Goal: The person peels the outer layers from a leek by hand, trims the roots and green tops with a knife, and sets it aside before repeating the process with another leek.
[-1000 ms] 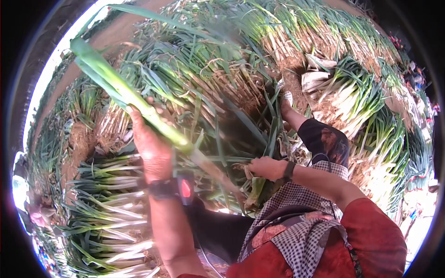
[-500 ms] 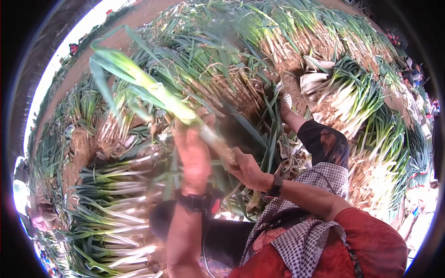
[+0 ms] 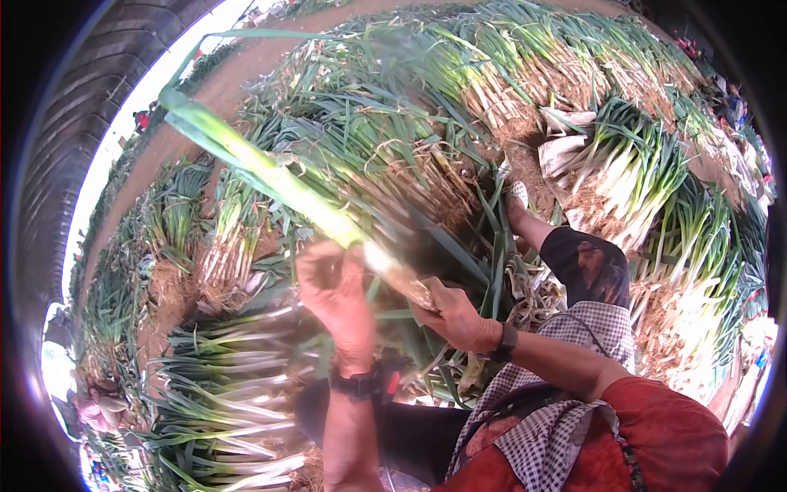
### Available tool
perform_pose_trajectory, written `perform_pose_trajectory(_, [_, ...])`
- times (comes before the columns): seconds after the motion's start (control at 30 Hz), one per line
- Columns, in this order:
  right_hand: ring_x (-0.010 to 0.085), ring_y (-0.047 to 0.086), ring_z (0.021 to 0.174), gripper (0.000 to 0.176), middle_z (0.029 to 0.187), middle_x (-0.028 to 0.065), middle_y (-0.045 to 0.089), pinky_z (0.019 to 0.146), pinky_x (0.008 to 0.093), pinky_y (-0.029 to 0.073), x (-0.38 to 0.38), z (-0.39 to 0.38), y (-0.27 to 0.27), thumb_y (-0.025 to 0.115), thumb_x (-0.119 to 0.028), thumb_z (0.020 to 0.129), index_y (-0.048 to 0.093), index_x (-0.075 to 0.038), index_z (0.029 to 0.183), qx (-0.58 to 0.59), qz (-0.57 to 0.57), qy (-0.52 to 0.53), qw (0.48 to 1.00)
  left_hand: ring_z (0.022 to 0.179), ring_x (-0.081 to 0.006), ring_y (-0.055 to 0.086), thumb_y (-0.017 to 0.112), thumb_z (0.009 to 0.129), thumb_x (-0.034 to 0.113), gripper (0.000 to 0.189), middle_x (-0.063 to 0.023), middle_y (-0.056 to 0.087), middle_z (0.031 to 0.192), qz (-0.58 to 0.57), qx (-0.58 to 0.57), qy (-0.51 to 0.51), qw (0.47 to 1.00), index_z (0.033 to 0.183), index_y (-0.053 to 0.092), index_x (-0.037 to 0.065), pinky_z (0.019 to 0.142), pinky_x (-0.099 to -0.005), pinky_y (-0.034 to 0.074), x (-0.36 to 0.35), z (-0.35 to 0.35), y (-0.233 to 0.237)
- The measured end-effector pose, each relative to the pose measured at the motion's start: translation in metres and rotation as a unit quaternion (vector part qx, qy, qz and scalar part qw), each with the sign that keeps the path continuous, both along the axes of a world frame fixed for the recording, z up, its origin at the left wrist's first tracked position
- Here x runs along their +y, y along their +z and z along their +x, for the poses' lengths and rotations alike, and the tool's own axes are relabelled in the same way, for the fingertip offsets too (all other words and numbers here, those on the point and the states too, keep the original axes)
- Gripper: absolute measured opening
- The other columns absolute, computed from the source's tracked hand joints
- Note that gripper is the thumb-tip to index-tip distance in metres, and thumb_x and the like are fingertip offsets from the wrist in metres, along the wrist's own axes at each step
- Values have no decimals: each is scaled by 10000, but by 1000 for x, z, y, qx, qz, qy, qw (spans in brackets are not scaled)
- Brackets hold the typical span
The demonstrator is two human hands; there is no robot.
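A thick large green onion [image 3: 316, 201] slants across the middle, its leaves up and to the left, its pale root end down and to the right. My right hand [image 3: 455, 316] is closed around the root end. Against the pale shaft, my left hand [image 3: 340, 299] has its thumb and fingers curled in a ring, the thumb side touching the shaft; the fingertips are blurred. Below my left forearm's side lies a row of cleaned large green onions [image 3: 238, 402] with white shafts. Ahead of my hands is a heap of uncleaned large green onions [image 3: 410, 164] with brownish, dry outer skins.
More bundles [image 3: 623, 164] of large green onions stand at the right, close by my leg [image 3: 586, 262] and shoe [image 3: 518, 195]. Loose leaves and peelings [image 3: 525, 283] lie between. A checked cloth [image 3: 549, 443] covers my lap. A dirt path [image 3: 246, 70] runs at the upper left.
My left hand has shifted slightly down along the shaft and its fingers have curled into a ring. Side leaves that hung from the shaft no longer show there. The right hand keeps its hold.
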State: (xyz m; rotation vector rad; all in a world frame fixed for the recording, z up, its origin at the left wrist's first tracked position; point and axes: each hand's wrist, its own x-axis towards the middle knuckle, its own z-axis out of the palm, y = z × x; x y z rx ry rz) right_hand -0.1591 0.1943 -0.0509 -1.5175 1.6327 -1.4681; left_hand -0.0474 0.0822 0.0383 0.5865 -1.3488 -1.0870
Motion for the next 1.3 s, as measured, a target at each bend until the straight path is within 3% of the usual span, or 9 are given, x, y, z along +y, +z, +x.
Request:
perform_pose_trajectory(0.3, [368, 638, 719, 280, 782, 192, 593, 643, 360, 499, -2, -3, -4, 655, -52, 862, 506, 13, 1090, 14, -17, 1, 1000, 825, -79, 522, 705, 862, 3, 203, 2, 557, 906, -73, -157, 56, 983, 983, 551, 58, 751, -236, 465, -4, 11, 3])
perform_pose_trajectory(0.4, [368, 650, 759, 281, 816, 192, 614, 681, 381, 514, -1, -5, 0, 643, -89, 874, 512, 9, 1104, 27, -6, -4, 1000, 874, -87, 536, 702, 852, -23, 245, -19, 574, 971, -71, -22, 63, 995, 1035, 557, 52, 782, -254, 478, 2, -6, 10])
perform_pose_trajectory(0.47, [393, 640, 775, 297, 851, 210, 622, 671, 430, 508, 5, -12, -15, 639, -128, 871, 521, -12, 1117, 227, -75, -15, 971, 928, -96, 547, 691, 843, -55, 292, -40, 586, 1033, -28, -27, 80, 996, 1083, 557, 41, 807, -270, 489, 2, -7, 23])
perform_pose_trajectory(0.57, [409, 631, 859, 309, 990, 218, 620, 740, 480, 503, 2, 2, -1, 618, -156, 875, 538, -34, 1149, 132, 85, -24, 987, 834, -108, 569, 716, 788, -94, 270, -31, 587, 984, -55, -51, 98, 992, 995, 604, 39, 760, -266, 494, -3, 4, 13])
perform_pose_trajectory(0.67, [320, 665, 701, 265, 829, 179, 639, 627, 412, 525, 4, 4, 30, 607, -90, 898, 546, -38, 1151, -12, 130, -38, 991, 768, -110, 544, 694, 766, -102, 228, -21, 557, 858, -210, -107, 155, 959, 893, 610, 66, 684, -254, 455, -12, -1, 1])
perform_pose_trajectory(0.73, [321, 679, 700, 270, 831, 194, 652, 623, 371, 519, -2, -1, 14, 637, -52, 878, 559, -28, 1136, 53, -42, -53, 996, 710, -179, 526, 704, 736, -63, 186, -80, 542, 853, -150, -125, 121, 973, 814, 578, 49, 633, -319, 461, 0, -6, 6])
perform_pose_trajectory(0.93, [354, 693, 820, 298, 890, 217, 660, 685, 355, 524, -6, -2, 18, 653, -39, 863, 546, 8, 1137, 96, -41, -47, 993, 765, -112, 544, 770, 781, 20, 288, -32, 584, 898, -55, -11, 149, 987, 932, 527, 55, 658, -270, 464, -6, -6, 30])
perform_pose_trajectory(1.07, [364, 692, 835, 289, 907, 227, 656, 697, 354, 527, -5, 10, 16, 643, -35, 871, 546, 6, 1140, 55, -9, -35, 998, 701, -39, 482, 779, 795, 27, 305, 13, 540, 789, -57, -80, 170, 981, 947, 516, 49, 628, -204, 429, -5, 10, 29])
perform_pose_trajectory(1.3, [336, 687, 764, 294, 872, 191, 667, 646, 380, 526, -3, 9, 13, 641, -64, 875, 554, -20, 1152, 133, -39, -42, 989, 743, -35, 504, 693, 889, 32, 132, 30, 573, 832, -51, 24, 95, 994, 871, 567, 69, 692, -205, 435, -18, 24, 4])
